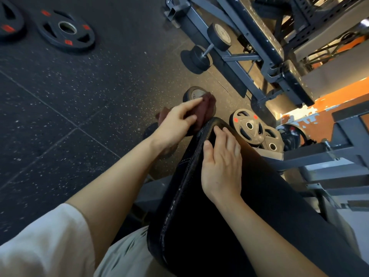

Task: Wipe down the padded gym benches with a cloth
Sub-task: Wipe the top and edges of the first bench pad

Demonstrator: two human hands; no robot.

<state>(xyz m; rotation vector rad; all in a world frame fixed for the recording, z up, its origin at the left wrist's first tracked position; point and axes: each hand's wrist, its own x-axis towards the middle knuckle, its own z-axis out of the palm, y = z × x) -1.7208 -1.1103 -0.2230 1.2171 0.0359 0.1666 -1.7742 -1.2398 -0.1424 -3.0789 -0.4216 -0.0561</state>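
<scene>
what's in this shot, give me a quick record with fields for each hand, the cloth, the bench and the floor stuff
left hand: holds the cloth against the bench's far left edge
right hand: flat on the pad, fingers straight
cloth: dark reddish brown, bunched
bench pad: black, padded, stitched edge
weight plates: black with red marks, flat on the floor at upper left
dumbbell: on the floor by a grey frame

No text can be read; markings on the dumbbell end (196, 93) are too blurred.
</scene>
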